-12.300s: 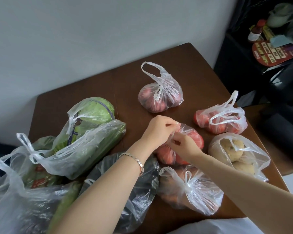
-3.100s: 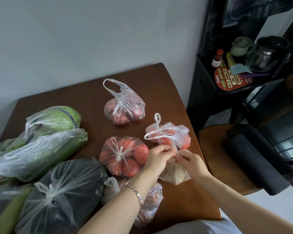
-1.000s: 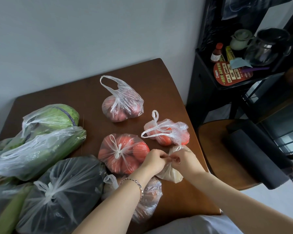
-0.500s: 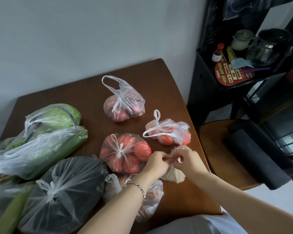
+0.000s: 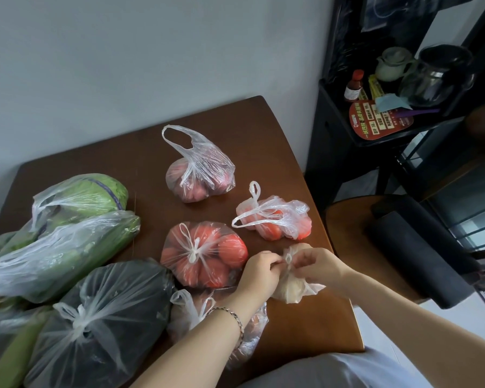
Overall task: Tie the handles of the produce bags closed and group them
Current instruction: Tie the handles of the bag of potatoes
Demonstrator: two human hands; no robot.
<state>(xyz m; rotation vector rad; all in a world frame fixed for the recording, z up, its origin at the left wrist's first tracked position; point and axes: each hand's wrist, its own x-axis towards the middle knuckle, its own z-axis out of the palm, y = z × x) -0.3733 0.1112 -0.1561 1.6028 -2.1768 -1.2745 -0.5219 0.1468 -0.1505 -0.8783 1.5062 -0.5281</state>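
Silver chain bracelet on left wrist

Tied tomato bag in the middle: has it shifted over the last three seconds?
No. The tied tomato bag keeps its place between the dark bag and the untied red bag, judged against the table.

Brown wooden counter, rounded far corner, pushed against a plain grey wall. To its right we note a black shelf. On the shelf: a small bottle with a red cap, upright; a pale green teapot behind it; a glass pot with a dark lid just beside the teapot. A red printed card lies flat at the front, with a blue paper scrap and a purple stick partly over it. Below, we see a round wooden chair seat near the counter's edge, with a dark rolled cushion lying on it.
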